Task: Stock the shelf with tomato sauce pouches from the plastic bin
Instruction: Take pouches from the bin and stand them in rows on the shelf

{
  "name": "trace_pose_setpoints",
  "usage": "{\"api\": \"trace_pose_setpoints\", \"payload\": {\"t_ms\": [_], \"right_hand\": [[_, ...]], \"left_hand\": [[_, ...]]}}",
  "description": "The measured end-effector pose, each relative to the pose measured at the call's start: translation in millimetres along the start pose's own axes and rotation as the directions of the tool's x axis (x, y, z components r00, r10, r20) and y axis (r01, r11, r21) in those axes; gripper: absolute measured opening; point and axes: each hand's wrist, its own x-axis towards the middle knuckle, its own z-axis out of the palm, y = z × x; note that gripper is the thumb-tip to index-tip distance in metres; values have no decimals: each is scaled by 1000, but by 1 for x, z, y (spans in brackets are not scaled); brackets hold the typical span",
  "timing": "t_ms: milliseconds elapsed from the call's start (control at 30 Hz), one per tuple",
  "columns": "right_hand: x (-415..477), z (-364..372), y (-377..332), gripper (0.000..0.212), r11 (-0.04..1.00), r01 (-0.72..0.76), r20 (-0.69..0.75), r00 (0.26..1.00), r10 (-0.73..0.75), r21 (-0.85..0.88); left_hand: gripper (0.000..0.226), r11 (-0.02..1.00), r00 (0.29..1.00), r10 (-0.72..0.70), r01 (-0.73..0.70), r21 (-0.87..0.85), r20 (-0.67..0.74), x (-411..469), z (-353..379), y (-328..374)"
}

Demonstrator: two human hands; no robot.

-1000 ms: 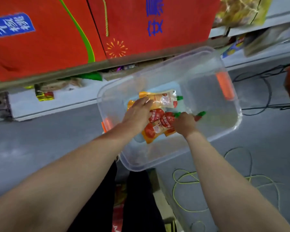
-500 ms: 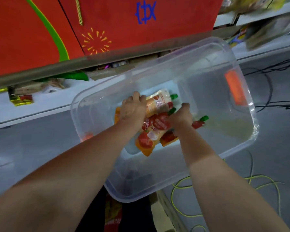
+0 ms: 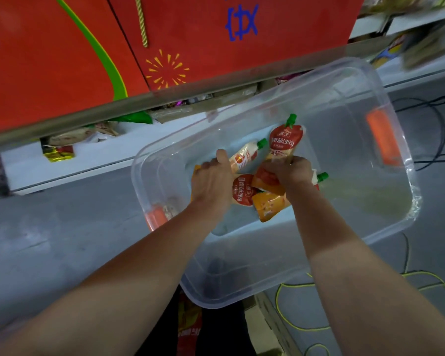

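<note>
Reaching in from the near side of the plastic bin (image 3: 288, 286), two bare forearms cross its near rim and meet over its floor. Below that rim, dark clothing shows, and a yellow-green cord (image 3: 290, 322) loops on the grey floor just off the bin's near right corner.

Inside the bin, left of its middle, the left hand (image 3: 211, 181) is clenched round the lower end of a pale pouch (image 3: 244, 157), whose green cap points toward the bin's far wall. Right of the bin's middle, the right hand (image 3: 290, 170) grasps the base of a red pouch (image 3: 284, 141) and holds it upright, green cap on top, clear of the bin's floor.

Between and beneath the two hands, loose pouches (image 3: 243, 191) lie in a small heap on the bin's floor: one red, one orange toward the near wall, and another mostly hidden under the right hand with only its green cap showing.

Orange handles (image 3: 383, 137) sit on the bin's two short ends. Black cables (image 3: 439, 119) trail over the floor beyond its right end.

Beyond the bin's far wall stands the shelf (image 3: 70, 168), a white board with a few blurred packets (image 3: 58, 151) on it. Above that, farther from the bin, a grey rail carries large red boxes (image 3: 62, 52).
</note>
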Motion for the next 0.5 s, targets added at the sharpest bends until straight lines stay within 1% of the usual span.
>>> {"api": "trace_pose_setpoints", "payload": {"t_ms": [67,100,133,167,200,233,267,300,333,367,400,467,500], "right_hand": [[-2,-6,2,46,1000,-2,12,1000,1,19],[-3,-10,3,45,1000,-7,9,1000,7,16],[-5,-14,5,45,1000,-10,3,1000,10,13],[-6,-17,8,45,1000,-11,-7,1000,11,13],[-7,-20,11,45,1000,-10,-29,1000,11,18],[-9,-23,14,46,1000,-6,-48,999,8,26],[-10,-24,18,47,999,-4,-60,998,7,45],[-11,-26,21,50,998,8,-72,997,-3,63],[-11,-27,24,54,997,18,-79,997,-13,69],[-9,-27,26,56,997,30,-80,997,-25,68],[-7,-26,29,58,997,34,-77,997,-29,62],[-5,-23,29,53,998,35,-54,998,-33,51],[-3,-22,29,49,998,39,-48,998,-37,48]], "left_hand": [[53,985,981,98,-72,154,-166,-6,5,-5],[54,974,968,146,-105,202,-204,-10,10,-6],[55,967,968,174,-134,215,-182,-13,16,-4],[52,968,967,197,-165,191,-159,-16,20,-1],[43,974,973,192,-173,146,-128,-18,21,3],[31,981,977,183,-175,79,-113,-17,23,7],[26,987,984,159,-161,-13,-82,-14,23,11],[27,987,990,141,-142,-82,-9,-10,23,14],[33,988,988,136,-129,-89,79,-7,24,15],[46,991,982,129,-122,-63,136,-5,27,15],[63,994,977,109,-105,-30,184,-4,29,15],[93,996,969,82,-88,15,233,-2,33,15],[102,996,967,77,-86,27,242,-1,35,16]]}}
